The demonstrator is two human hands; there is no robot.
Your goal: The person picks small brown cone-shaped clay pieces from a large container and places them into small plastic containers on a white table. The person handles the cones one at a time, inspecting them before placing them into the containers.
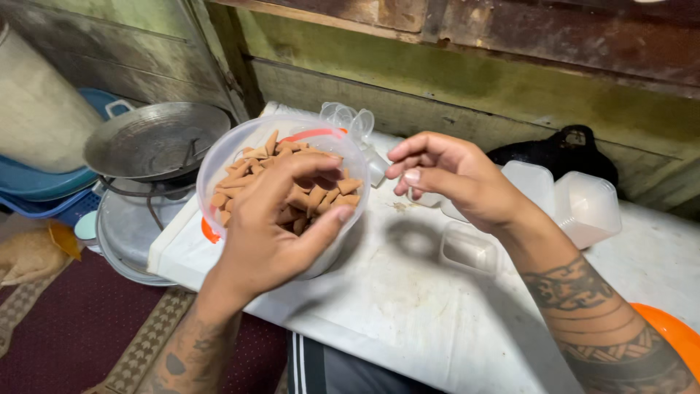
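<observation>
My left hand (273,222) grips a clear round plastic tub (240,146) by its near rim and holds it tilted above the white table (394,306). The tub is full of small brown cone-shaped pieces (306,197). My right hand (452,179) hovers just right of the tub, fingers curled loosely with the thumb and fingertips close together; I cannot see anything in them. A small clear square container (470,252) stands on the table under my right wrist.
Two white lidded plastic boxes (587,208) and a black bag (561,149) sit at the back right. Clear plastic cups (350,120) lie behind the tub. A metal wok (157,138) rests on a stand at left, near blue basins (44,186). An orange object (674,332) is at the right edge.
</observation>
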